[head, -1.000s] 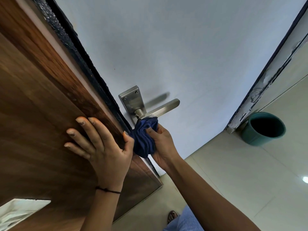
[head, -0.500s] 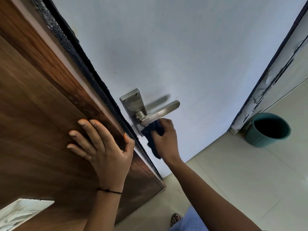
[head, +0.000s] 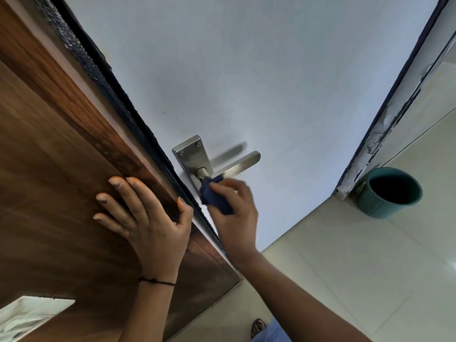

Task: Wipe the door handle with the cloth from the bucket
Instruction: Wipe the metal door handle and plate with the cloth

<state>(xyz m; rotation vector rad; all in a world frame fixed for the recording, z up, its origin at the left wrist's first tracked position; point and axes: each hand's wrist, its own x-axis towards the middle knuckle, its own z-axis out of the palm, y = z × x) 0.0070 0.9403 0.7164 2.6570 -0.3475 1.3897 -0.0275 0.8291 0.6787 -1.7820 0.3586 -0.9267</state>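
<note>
Against the wooden door face (head: pixel 61 169), the left hand (head: pixel 148 218) lies flat, fingers spread, holding nothing, thumb at the dark door edge (head: pixel 138 114). Beside it the right hand (head: pixel 237 213) grips a bunched dark-blue cloth (head: pixel 214 196) pressed under the neck of the brushed-steel door handle (head: pixel 237 164). Open tiled floor (head: pixel 345 280) reaches the teal bucket (head: pixel 387 193). No writing visible.

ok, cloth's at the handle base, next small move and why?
Probably slide the cloth outward along the lever: the right hand presses it only at the neck, the lever's free end is uncovered, and the left hand braces the door.
</note>
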